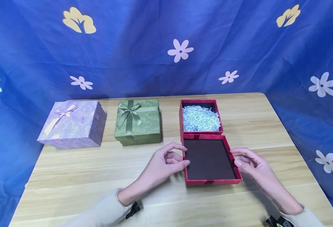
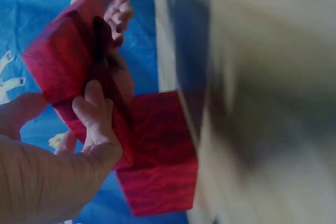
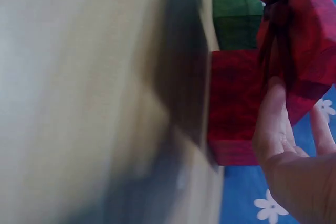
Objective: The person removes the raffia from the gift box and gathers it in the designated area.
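A red gift-box lid (image 1: 209, 159) is held between two hands, its dark inside facing up toward the head camera. My left hand (image 1: 166, 162) grips the lid's left wall with thumb and fingers. On the opposite wall, my right hand (image 1: 252, 165) pinches the edge the same way. Both wrist views show the lid tilted above the table, with a dark red ribbon bow (image 3: 280, 17) on its outer face. Just behind it stands the open red box (image 1: 181, 118), filled with pale blue shredded paper (image 1: 200, 118).
To the left of the red box sits a closed green gift box (image 1: 147, 121) with a green bow. Farther left is a closed lilac gift box (image 1: 81, 129), also with a bow. All stand on a wooden table (image 1: 78, 176) before a blue flowered cloth (image 1: 143, 41).
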Motion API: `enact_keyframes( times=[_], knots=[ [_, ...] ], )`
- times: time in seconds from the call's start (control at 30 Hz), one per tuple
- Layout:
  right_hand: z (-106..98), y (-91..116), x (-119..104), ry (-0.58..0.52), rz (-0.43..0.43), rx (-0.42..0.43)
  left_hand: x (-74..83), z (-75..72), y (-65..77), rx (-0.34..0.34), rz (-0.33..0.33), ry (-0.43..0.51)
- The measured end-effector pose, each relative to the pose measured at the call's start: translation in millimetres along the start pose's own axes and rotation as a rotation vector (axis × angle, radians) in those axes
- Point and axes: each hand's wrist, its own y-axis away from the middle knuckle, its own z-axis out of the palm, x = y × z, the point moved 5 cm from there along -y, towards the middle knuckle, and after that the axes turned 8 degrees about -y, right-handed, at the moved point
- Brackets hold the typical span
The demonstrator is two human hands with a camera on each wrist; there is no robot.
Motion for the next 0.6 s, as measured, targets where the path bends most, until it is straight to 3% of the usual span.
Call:
enact_keyframes(
  times=[0.27, 0.43, 0.6],
  knots=[
    [5, -7, 28, -0.053, 0.066, -0.043, -27.8, 13.7, 3.5, -0.002, -0.046, -0.008],
    [3, -9, 39, -0.029, 0.113, -0.051, -38.3, 20.2, -2.7, 0.000, -0.044, -0.088],
    [8, -14, 47, 0.059, 0.082, -0.063, -42.6, 20.0, -9.5, 0.004, -0.015, -0.179]
  ],
)
